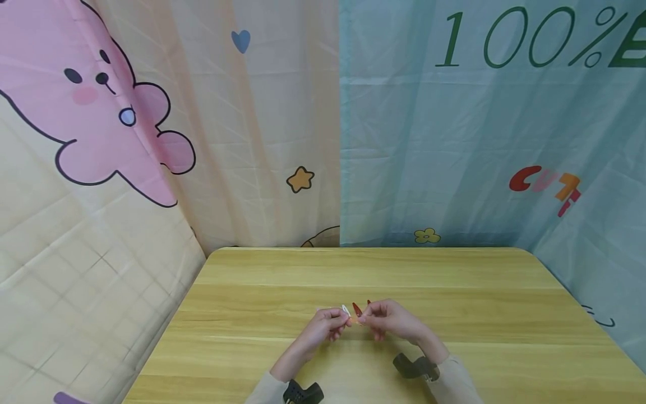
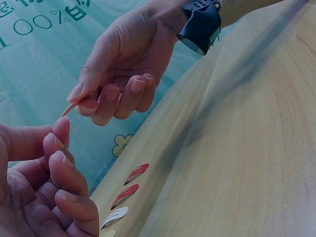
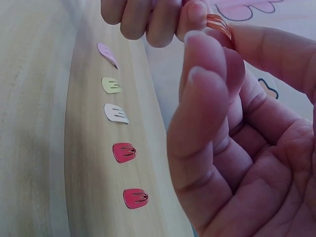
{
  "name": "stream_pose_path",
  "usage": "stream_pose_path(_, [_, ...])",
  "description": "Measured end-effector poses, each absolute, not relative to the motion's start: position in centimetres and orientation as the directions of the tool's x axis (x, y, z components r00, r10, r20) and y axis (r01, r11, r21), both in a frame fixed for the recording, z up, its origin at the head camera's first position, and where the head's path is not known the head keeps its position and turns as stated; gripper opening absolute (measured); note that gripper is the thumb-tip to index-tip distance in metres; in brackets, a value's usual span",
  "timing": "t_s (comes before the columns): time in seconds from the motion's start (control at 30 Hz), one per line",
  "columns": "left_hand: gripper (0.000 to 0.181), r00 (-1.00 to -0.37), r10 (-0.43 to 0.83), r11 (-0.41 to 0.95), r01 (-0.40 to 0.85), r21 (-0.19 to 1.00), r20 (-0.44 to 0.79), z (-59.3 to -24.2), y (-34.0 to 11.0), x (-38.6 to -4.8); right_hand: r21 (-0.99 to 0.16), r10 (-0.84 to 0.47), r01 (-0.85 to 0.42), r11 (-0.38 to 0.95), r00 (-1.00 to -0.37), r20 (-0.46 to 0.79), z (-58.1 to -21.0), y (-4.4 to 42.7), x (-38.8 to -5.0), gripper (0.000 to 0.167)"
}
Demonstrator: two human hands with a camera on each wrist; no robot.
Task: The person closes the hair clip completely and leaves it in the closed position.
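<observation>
An orange snap hair clip (image 3: pixel 218 23) spans the gap between both hands, above the table. My left hand (image 1: pixel 323 325) pinches one end between thumb and forefinger. The other end is pinched by the thumb and forefinger of my right hand (image 1: pixel 391 320). Just behind the hands, a row of snap clips lies on the table: a pink one (image 3: pixel 107 54), a pale yellow one (image 3: pixel 111 85), a white one (image 3: pixel 116 113) and two red ones, the nearer-to-centre red clip (image 3: pixel 124 152) and the end red clip (image 3: pixel 135 198). Fingertips cover parts of the orange clip.
The wooden table (image 1: pixel 242 303) extends around the hands. Printed curtains (image 1: pixel 282 112) hang behind its far edge and at both sides. Dark wrist devices, one on the left (image 1: pixel 303 391) and one on the right (image 1: pixel 415 367), sit below the hands.
</observation>
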State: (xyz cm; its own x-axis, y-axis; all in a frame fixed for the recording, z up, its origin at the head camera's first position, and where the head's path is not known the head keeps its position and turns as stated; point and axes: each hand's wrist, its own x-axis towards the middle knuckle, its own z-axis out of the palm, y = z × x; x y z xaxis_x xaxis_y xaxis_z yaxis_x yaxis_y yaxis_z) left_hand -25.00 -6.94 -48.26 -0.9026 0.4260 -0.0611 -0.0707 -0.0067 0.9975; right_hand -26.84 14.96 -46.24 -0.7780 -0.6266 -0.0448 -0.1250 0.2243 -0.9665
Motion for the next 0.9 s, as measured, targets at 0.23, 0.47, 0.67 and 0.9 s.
stream_pose_path(0.23, [0.036,-0.905,0.421,-0.002,-0.068,0.998,-0.061,-48.21,-6.88,-24.96,-0.968,-0.641,-0.138,0.209,-0.767,-0.029,-46.17,15.08,-26.87,0.031])
stream_pose_path(0.47, [0.036,-0.907,0.418,0.0,-0.065,0.998,-0.059,-48.22,-6.9,-24.99,-0.966,-0.671,-0.169,0.198,-0.741,-0.008,-46.49,15.23,-27.17,0.034])
stream_pose_path(0.67, [0.037,-0.91,0.41,0.012,-0.053,0.999,-0.053,-48.26,-6.98,-24.98,-0.97,-0.682,-0.158,0.187,-0.731,-0.012,-46.56,15.32,-27.2,0.035])
stream_pose_path(0.9, [0.037,-0.921,0.387,0.041,-0.035,0.999,-0.048,-48.33,-7.04,-24.99,-0.977,-0.678,-0.143,0.161,-0.735,-0.004,-46.84,15.9,-27.49,0.032])
